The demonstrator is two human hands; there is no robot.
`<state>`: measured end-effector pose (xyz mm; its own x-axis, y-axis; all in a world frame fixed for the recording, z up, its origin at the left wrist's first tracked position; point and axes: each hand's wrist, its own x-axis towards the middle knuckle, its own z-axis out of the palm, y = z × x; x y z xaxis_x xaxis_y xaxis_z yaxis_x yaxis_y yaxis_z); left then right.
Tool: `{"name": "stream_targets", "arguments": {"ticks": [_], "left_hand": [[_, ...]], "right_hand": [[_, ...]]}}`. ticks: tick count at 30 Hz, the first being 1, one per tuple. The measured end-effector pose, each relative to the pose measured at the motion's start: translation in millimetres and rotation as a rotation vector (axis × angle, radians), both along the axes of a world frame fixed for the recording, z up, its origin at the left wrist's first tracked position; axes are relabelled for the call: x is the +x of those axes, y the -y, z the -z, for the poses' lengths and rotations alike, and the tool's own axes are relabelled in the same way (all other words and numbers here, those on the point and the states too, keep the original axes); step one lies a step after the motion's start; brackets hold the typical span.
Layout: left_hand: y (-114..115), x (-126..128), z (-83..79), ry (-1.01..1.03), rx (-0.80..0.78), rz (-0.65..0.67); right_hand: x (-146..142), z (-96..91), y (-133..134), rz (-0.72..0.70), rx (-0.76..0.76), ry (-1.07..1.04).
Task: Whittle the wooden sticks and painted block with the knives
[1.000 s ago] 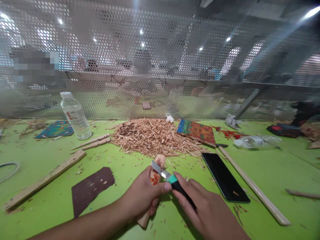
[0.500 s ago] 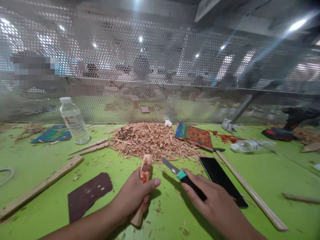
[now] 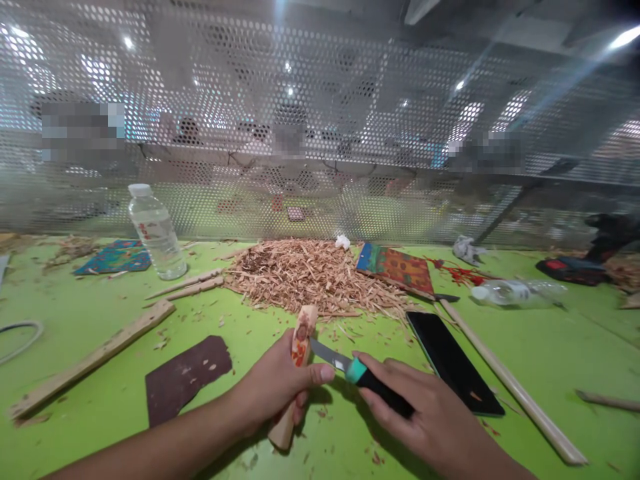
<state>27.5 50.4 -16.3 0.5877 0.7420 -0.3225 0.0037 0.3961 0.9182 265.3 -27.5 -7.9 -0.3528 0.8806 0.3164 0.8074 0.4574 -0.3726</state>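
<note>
My left hand (image 3: 280, 373) is wrapped round a short piece of wood (image 3: 306, 320) that has orange-red marks and a dark knot near its upper end. The wood's lower end pokes out below my fingers. In my right hand (image 3: 420, 407) is a carving knife (image 3: 326, 353) with a black and teal handle. Its blade points up and left, and the tip is at the right side of the wood, by the marked part; whether it touches I cannot tell. Beyond both hands lies a heap of wood shavings (image 3: 310, 273).
On the green table (image 3: 100, 413) lie brown sandpaper (image 3: 187, 377), a long wooden strip (image 3: 95, 357), a phone (image 3: 453, 360) and a pale rod (image 3: 515, 380). Farther back are an upright water bottle (image 3: 157, 233), a painted board (image 3: 397, 267), a lying bottle (image 3: 520, 292), a cordless drill (image 3: 575, 267) and a perforated screen (image 3: 330, 133).
The knife blade has come closer to the wood, its tip now against or beside it. My left hand keeps its grip. The whole view has shifted slightly.
</note>
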Motion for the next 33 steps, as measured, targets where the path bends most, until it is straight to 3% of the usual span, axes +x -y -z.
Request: {"name": "stream_targets", "arguments": {"ticks": [14, 25, 33], "left_hand": [[10.0, 4.9, 0.1, -0.069, 0.055, 0.077], [9.8, 12.1, -1.0, -0.181, 0.125, -0.064], [5.9, 8.3, -4.6, -0.116, 0.022, -0.048]], "right_hand": [[-12.2, -5.5, -9.5, -0.020, 0.012, 0.067], [-35.3, 0.1, -5.5, 0.132, 0.229, 0.159], [-49.3, 2.3, -2.9, 0.221, 0.252, 0.231]]}}
